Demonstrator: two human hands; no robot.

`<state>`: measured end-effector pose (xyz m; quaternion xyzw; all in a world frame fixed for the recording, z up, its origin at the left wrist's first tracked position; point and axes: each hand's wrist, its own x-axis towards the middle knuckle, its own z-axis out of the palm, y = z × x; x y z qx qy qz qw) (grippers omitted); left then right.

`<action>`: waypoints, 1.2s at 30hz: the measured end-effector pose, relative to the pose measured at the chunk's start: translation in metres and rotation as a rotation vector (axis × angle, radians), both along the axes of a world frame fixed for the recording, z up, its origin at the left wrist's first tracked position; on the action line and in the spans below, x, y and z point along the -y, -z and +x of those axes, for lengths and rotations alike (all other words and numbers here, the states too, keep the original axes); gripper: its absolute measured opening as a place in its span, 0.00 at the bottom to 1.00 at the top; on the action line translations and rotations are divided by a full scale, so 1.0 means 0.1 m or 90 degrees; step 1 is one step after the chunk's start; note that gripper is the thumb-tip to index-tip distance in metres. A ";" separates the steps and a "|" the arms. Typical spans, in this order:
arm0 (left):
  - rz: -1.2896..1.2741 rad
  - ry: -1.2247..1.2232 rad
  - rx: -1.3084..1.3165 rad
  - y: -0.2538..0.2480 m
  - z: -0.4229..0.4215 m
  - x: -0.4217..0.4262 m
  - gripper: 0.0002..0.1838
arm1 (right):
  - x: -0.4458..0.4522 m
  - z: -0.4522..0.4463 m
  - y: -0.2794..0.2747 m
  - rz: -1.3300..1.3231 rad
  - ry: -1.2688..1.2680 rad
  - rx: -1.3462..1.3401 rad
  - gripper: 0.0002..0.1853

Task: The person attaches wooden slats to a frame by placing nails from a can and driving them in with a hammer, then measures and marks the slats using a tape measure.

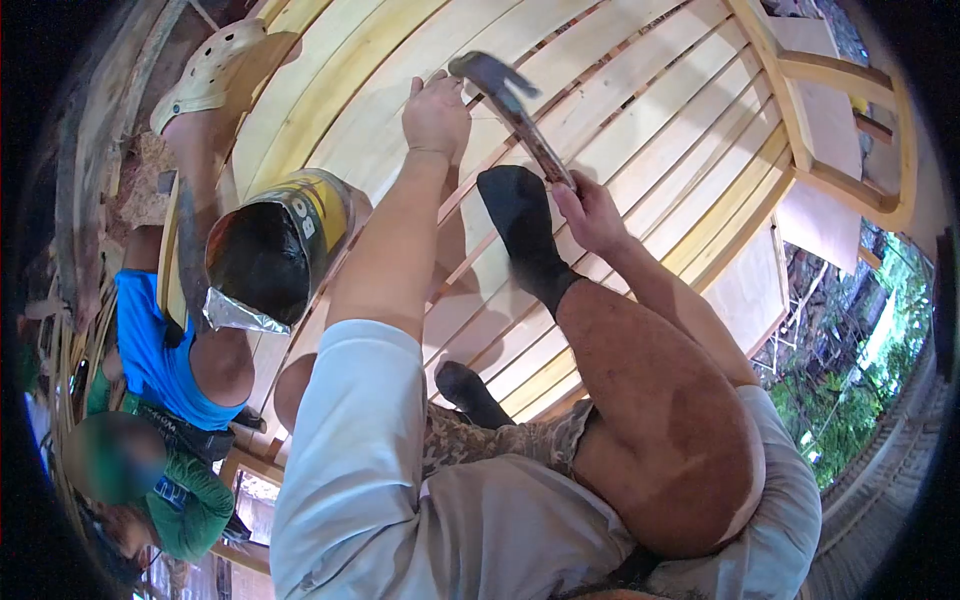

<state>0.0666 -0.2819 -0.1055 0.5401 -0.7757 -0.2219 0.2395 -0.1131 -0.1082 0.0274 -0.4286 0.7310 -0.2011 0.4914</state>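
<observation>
My right hand [592, 212] is wrapped round the lower end of a claw hammer's handle. The claw hammer [520, 120] is raised at a slant, its slightly blurred metal head just right of my left fingertips. My left hand [437, 118] rests against the pale wooden planks [390, 60], fingers curled together at the tips; what they pinch, if anything, is too small to make out. Dark gaps run between several planks around both hands. My foot in a black sock [522, 225] is planted on the planks between my arms.
An open-topped can [325, 215] with a yellow and dark label stands left of my left arm. A person in blue shorts [165, 345] sits at the left, a cream clog [210, 75] on the planks. A wooden frame [790, 110] edges the planks at right; greenery lies beyond.
</observation>
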 end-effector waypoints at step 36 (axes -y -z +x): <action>0.315 0.082 0.307 -0.83 0.74 -0.68 0.31 | 0.54 0.10 -0.29 0.023 0.297 0.506 0.14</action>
